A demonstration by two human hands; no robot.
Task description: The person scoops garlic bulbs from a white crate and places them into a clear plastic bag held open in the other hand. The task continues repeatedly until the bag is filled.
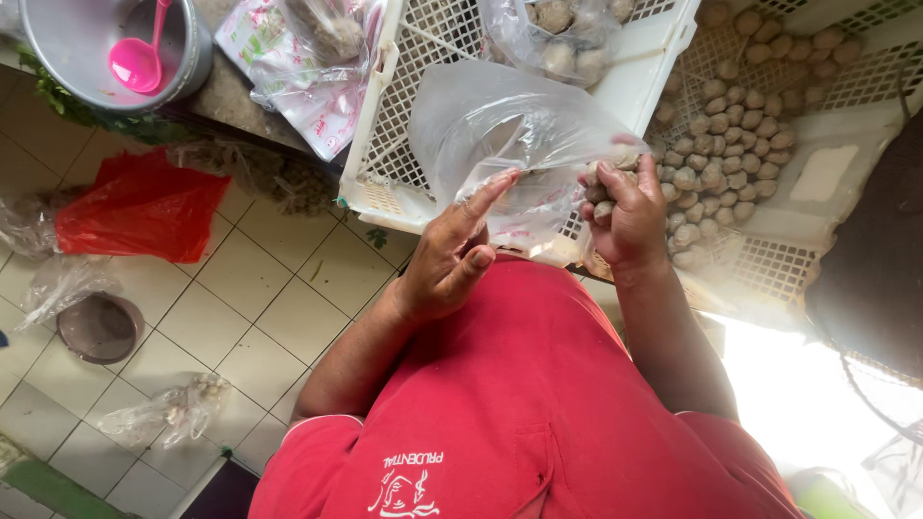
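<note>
Clear thin plastic bag (500,125), crinkled and puffed open, is held up between both hands over the front edge of a white plastic lattice crate (385,144). Left hand (452,255) pinches the bag's rim between thumb and forefinger, the other fingers loosely curled. Right hand (625,216) is closed around a clutch of small round grey-brown balls (604,197), matt and slightly rough, pressed right against the bag's mouth. More of the same balls lie heaped in a second white lattice crate (817,173) just to the right. Another clear bag of balls (562,43) sits in the first crate, beyond the held one. Below the hands is the person's red cloth shirt (519,404). To the left, on a pale tiled floor (240,308), lie a crumpled red plastic bag (139,204) and a round dark lid (99,329). Up on the bench (226,96) stands a grey metal basin (115,48) with a glossy pink plastic ladle (139,58) in it.
</note>
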